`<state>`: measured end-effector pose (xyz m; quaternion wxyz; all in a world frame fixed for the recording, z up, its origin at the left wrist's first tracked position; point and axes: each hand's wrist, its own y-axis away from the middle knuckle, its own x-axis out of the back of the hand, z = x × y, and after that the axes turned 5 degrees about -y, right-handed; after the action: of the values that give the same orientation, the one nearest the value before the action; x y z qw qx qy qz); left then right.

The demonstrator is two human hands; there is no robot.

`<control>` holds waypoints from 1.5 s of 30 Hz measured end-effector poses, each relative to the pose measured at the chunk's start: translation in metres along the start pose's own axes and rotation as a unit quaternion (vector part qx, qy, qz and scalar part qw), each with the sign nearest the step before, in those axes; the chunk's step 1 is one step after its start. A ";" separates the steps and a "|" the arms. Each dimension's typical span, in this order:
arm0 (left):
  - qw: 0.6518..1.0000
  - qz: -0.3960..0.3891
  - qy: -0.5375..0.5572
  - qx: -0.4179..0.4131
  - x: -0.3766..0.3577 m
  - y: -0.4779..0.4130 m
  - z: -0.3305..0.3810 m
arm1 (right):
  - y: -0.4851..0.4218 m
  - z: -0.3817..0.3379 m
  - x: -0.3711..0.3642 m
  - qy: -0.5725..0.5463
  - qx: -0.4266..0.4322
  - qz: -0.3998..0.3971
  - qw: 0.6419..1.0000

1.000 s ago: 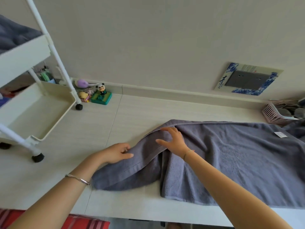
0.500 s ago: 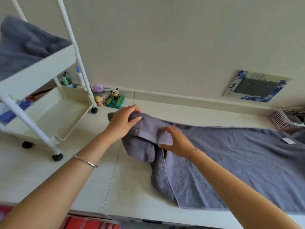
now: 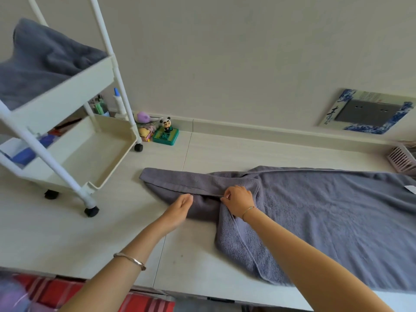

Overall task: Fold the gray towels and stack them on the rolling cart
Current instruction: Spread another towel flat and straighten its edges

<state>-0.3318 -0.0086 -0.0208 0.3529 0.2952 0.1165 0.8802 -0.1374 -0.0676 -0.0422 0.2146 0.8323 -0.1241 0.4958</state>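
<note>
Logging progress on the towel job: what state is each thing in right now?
Large gray terry towel: spread flat, left end bunched, unfolded.
Darker gray towel: heaped loosely on the cart's top shelf.
White rolling cart: upright on its wheels.
Left hand: open, fingers relaxed at the bunched end.
Right hand: fingers pinching the towel's hem.

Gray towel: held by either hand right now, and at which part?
Right hand pinches the gray towel by its hemmed edge, near the bunched left end. Left hand grips nothing; its fingers rest relaxed on that end.
</note>
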 end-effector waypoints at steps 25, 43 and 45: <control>0.935 0.185 0.300 0.047 0.071 -0.008 -0.053 | -0.077 -0.002 0.008 0.047 0.008 -0.029 0.998; 0.888 0.356 -0.280 -0.077 0.080 -0.052 -0.026 | -0.108 -0.008 0.042 -0.003 0.062 0.194 0.979; 0.901 0.281 -0.326 -0.058 0.049 -0.058 -0.030 | -0.092 -0.014 0.016 0.012 0.100 0.152 0.983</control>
<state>-0.3464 0.0669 -0.0475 0.1253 0.5651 -0.1447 0.8025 -0.1020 0.0197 -0.0444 0.0537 0.8150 -0.1961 0.5426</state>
